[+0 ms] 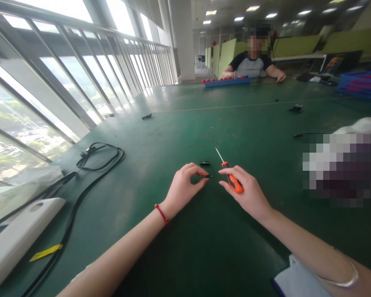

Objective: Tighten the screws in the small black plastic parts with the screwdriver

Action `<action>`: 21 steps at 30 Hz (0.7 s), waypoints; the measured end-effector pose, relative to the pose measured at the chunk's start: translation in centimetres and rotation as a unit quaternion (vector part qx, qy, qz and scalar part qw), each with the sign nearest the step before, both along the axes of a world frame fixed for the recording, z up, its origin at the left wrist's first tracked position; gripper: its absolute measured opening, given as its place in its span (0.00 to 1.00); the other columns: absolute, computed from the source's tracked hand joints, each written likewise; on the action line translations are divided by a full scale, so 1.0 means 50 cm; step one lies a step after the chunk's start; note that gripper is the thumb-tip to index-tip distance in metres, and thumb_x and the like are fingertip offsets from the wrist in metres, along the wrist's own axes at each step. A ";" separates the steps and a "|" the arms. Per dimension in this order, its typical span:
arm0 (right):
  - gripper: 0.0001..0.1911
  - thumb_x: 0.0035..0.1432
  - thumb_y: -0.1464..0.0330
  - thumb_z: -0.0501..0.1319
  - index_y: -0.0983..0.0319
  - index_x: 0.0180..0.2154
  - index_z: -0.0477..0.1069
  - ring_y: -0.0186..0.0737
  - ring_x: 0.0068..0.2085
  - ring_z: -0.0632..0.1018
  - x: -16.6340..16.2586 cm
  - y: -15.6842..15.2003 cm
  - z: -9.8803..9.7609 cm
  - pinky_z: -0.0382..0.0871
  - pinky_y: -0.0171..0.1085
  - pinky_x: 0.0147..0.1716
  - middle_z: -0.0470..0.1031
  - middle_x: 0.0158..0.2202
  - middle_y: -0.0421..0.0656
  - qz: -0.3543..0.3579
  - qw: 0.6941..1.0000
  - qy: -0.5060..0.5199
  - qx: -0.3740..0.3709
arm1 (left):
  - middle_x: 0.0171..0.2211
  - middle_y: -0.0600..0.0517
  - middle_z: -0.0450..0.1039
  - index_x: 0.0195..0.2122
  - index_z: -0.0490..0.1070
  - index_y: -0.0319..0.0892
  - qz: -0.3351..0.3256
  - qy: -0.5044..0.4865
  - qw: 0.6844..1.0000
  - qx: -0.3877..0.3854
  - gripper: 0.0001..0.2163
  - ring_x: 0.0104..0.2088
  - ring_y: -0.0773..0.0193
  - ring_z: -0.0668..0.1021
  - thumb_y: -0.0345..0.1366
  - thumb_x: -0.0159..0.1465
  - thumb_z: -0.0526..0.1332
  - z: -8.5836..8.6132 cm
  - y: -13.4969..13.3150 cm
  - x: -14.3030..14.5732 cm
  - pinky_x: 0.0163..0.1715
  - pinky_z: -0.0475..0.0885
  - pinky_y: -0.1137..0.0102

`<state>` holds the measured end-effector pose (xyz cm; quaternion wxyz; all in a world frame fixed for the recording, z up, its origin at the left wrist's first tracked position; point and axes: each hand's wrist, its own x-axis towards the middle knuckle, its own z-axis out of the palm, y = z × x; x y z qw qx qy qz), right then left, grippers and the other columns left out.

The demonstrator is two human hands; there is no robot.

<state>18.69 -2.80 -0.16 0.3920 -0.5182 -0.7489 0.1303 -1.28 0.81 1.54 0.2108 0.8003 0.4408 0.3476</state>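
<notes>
My left hand (pixel 184 187) rests on the green table (pixel 204 123) with thumb and fingertips pinched on a small black part (pixel 207 176). My right hand (pixel 247 190) is wrapped round the orange handle of a small screwdriver (pixel 231 178), whose thin metal shaft points up and away to the left. A second small black part (pixel 204 163) lies loose on the table just beyond my left fingertips. A red cord circles my left wrist and a metal bangle sits on my right forearm.
A black cable (pixel 89 165) loops at the left near a white flat device (pixel 18 235). Small black bits (pixel 146 116) and another black piece (pixel 296 108) lie farther off. A person sits across the table at a blue tray (pixel 227 81). Blue crates (pixel 361 84) stand far right.
</notes>
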 end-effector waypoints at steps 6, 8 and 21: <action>0.09 0.59 0.68 0.60 0.58 0.43 0.71 0.39 0.34 0.75 -0.001 0.006 -0.002 0.70 0.37 0.35 0.73 0.36 0.43 0.004 0.999 -0.031 -0.004 | 0.34 0.53 0.76 0.31 0.74 0.43 -0.035 -0.025 0.999 0.002 0.02 0.37 0.63 0.77 0.29 0.57 0.64 -0.005 0.003 0.025 0.40 0.71 0.69; 0.08 0.59 0.68 0.60 0.58 0.41 0.72 0.40 0.34 0.75 -0.001 0.007 -0.003 0.69 0.37 0.34 0.72 0.35 0.42 0.003 0.999 -0.039 -0.006 | 0.33 0.53 0.75 0.31 0.74 0.42 -0.039 -0.033 0.999 0.006 0.02 0.37 0.63 0.77 0.29 0.57 0.63 -0.005 0.000 0.027 0.40 0.71 0.69; 0.05 0.59 0.69 0.59 0.58 0.38 0.72 0.41 0.35 0.76 -0.002 0.007 -0.004 0.69 0.38 0.35 0.73 0.34 0.42 0.018 0.999 -0.040 -0.014 | 0.34 0.52 0.75 0.33 0.75 0.42 -0.054 -0.026 0.998 0.006 0.02 0.37 0.64 0.76 0.31 0.59 0.63 -0.017 -0.006 0.027 0.40 0.71 0.70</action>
